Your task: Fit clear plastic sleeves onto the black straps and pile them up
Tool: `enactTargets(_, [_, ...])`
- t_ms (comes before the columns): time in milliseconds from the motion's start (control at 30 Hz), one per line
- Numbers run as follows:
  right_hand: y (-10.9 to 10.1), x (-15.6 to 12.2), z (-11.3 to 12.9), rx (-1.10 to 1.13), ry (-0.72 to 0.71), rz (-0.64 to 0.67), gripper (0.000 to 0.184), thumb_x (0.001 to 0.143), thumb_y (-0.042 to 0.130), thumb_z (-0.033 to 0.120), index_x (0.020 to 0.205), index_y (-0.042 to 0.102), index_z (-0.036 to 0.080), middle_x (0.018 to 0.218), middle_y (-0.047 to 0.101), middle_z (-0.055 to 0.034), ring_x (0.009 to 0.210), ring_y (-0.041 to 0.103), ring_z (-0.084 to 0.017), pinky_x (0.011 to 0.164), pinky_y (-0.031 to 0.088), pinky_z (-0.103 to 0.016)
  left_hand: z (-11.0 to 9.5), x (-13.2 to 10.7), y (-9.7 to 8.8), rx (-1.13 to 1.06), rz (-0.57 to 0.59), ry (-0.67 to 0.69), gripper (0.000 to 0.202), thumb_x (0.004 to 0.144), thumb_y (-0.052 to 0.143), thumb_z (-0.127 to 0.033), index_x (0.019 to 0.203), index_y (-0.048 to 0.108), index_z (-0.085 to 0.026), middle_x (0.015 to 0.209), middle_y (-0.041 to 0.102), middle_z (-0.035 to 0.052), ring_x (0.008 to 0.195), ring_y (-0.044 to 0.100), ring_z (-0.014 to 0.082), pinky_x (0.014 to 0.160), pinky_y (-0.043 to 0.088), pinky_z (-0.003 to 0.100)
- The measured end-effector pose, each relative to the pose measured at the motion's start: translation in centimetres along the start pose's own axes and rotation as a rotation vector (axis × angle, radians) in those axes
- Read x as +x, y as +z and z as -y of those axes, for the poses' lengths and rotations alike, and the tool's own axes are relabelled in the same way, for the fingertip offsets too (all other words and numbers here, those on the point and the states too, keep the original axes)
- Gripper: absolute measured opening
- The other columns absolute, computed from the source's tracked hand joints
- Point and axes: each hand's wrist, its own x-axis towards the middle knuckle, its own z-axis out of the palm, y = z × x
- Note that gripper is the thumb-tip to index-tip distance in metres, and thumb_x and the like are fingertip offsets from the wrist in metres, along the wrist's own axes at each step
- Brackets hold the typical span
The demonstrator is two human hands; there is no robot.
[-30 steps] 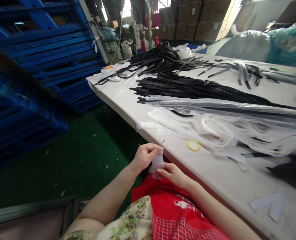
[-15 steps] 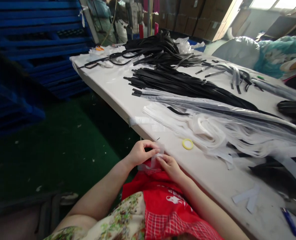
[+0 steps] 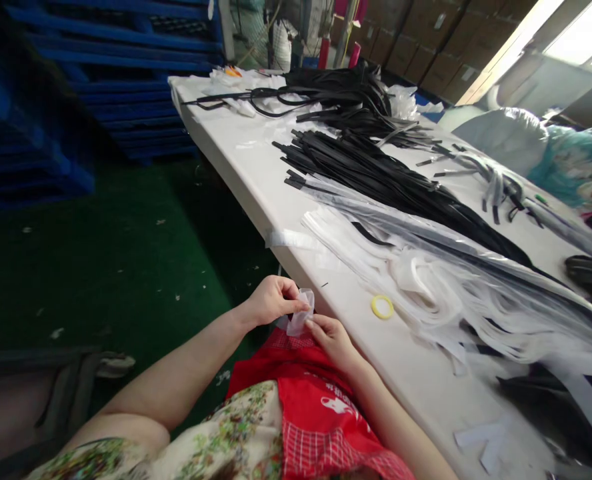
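Note:
A small, thin, translucent plastic bag point(image 3: 300, 323) is pinched between my two hands, just off the table's near edge and above the red apron point(image 3: 306, 383). My left hand point(image 3: 272, 300) grips its upper left part with thumb and forefinger. Lower on its right side, the fingertips of my right hand point(image 3: 332, 339) are closed on it. Whether anything lies inside the bag is too small to tell. To the right of my hands a yellow ring-shaped roll point(image 3: 382, 307) lies flat on the white table point(image 3: 341, 293).
Bundles of black straps point(image 3: 366, 180) and coiled white strips point(image 3: 421, 280) cover much of the table. Short white pieces point(image 3: 483, 440) lie at its near right. Blue pallets point(image 3: 141, 80) are stacked beyond the green floor point(image 3: 141, 267). Cartons point(image 3: 433, 40) stand at the back.
My view has shifted, so the table appears farther right and more tilted. The plastic bag, still held in both hands, has moved slightly left and now looks more crumpled.

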Motion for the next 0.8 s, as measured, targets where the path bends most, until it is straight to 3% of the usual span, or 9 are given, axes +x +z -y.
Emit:
enactTargets(100, [0.4, 0.3, 0.0, 0.014, -0.008, -0.012, 0.043, 0.089, 0.053, 0.054, 0.084, 0.072, 0.016, 0.076, 0.064, -0.0030, 0.071, 0.054, -0.016, 0.069, 0.046, -0.027, 0.3, 0.0, 0.6, -0.236, 0.100, 0.004, 0.036, 0.062, 0.084, -0.039, 0.075, 0.065, -0.012, 0.072, 0.068, 0.0044, 0.064, 0.059, 0.0136, 0.059, 0.045, 0.023])
enactTargets(200, [0.7, 0.7, 0.1, -0.016, -0.017, -0.040, 0.045, 0.091, 0.050, 0.054, 0.084, 0.073, 0.017, 0.074, 0.065, -0.0034, 0.072, 0.057, -0.018, 0.067, 0.047, -0.028, 1.1, 0.0, 1.2, -0.283, 0.202, -0.035, 0.043, 0.067, 0.080, -0.043, 0.094, 0.070, -0.011, 0.084, 0.071, 0.0081, 0.073, 0.063, 0.0174, 0.066, 0.049, 0.027])
enactTargets(300, [-0.1, 1.7, 0.5, -0.157, -0.027, 0.002, 0.040, 0.092, 0.049, 0.049, 0.091, 0.074, 0.019, 0.079, 0.069, -0.0028, 0.074, 0.060, -0.018, 0.068, 0.049, -0.029, 2.3, 0.5, 1.0, -0.198, 0.084, -0.056, 0.037, 0.069, 0.078, -0.045, 0.081, 0.073, -0.010, 0.077, 0.071, 0.0086, 0.069, 0.063, 0.0181, 0.064, 0.048, 0.027])
enactTargets(400, [-3.2, 4.2, 1.7, -0.356, -0.047, -0.020, 0.029, 0.091, 0.053, 0.041, 0.098, 0.073, 0.022, 0.090, 0.073, -0.0016, 0.082, 0.065, -0.019, 0.075, 0.050, -0.029, 3.1, 0.9, 0.0, -0.149, -0.050, -0.097, 0.034, 0.064, 0.080, -0.043, 0.072, 0.071, -0.011, 0.071, 0.071, 0.0067, 0.064, 0.060, 0.0168, 0.060, 0.045, 0.027])
enactTargets(467, [-6.4, 6.8, 2.8, -0.533, -0.039, -0.144, 0.027, 0.090, 0.053, 0.038, 0.101, 0.073, 0.023, 0.093, 0.074, -0.0013, 0.083, 0.066, -0.018, 0.077, 0.051, -0.029, 3.3, 1.0, -0.7, -0.140, -0.064, -0.135, 0.035, 0.063, 0.081, -0.044, 0.068, 0.067, -0.012, 0.064, 0.067, 0.0043, 0.057, 0.057, 0.0146, 0.055, 0.042, 0.025])
enactTargets(533, [-10.0, 9.9, 3.7, -0.722, -0.008, -0.290, 0.028, 0.090, 0.051, 0.035, 0.103, 0.072, 0.022, 0.093, 0.074, -0.0021, 0.082, 0.067, -0.018, 0.078, 0.051, -0.030, 3.3, 0.9, -1.2, -0.137, -0.040, -0.149, 0.039, 0.063, 0.080, -0.047, 0.067, 0.064, -0.013, 0.059, 0.063, 0.0016, 0.053, 0.053, 0.0126, 0.052, 0.039, 0.024])
enactTargets(633, [-14.6, 14.2, 4.7, -0.919, 0.049, -0.462, 0.031, 0.091, 0.047, 0.030, 0.108, 0.071, 0.021, 0.106, 0.071, -0.0059, 0.089, 0.065, -0.020, 0.087, 0.048, -0.033, 3.0, 0.5, -1.3, -0.125, 0.011, -0.101, 0.042, 0.068, 0.077, -0.053, 0.078, 0.065, -0.013, 0.068, 0.065, 0.0022, 0.058, 0.054, 0.0132, 0.055, 0.041, 0.024])
enactTargets(700, [-16.5, 16.4, 4.9, -0.997, 0.088, -0.527, 0.032, 0.090, 0.047, 0.027, 0.111, 0.070, 0.019, 0.118, 0.066, -0.0099, 0.099, 0.063, -0.022, 0.092, 0.045, -0.034, 2.9, 0.1, -1.1, -0.143, 0.048, -0.058, 0.044, 0.073, 0.073, -0.055, 0.084, 0.066, -0.013, 0.079, 0.069, 0.0051, 0.070, 0.060, 0.0163, 0.065, 0.046, 0.026])
enactTargets(800, [-17.6, 18.5, 4.5, -1.109, 0.148, -0.543, 0.030, 0.089, 0.050, 0.026, 0.105, 0.073, 0.016, 0.120, 0.063, -0.0146, 0.105, 0.061, -0.026, 0.091, 0.044, -0.034, 2.9, -0.2, -0.7, -0.212, 0.121, -0.048, 0.045, 0.081, 0.063, -0.059, 0.083, 0.067, -0.014, 0.084, 0.071, 0.0079, 0.080, 0.063, 0.0194, 0.076, 0.048, 0.029])
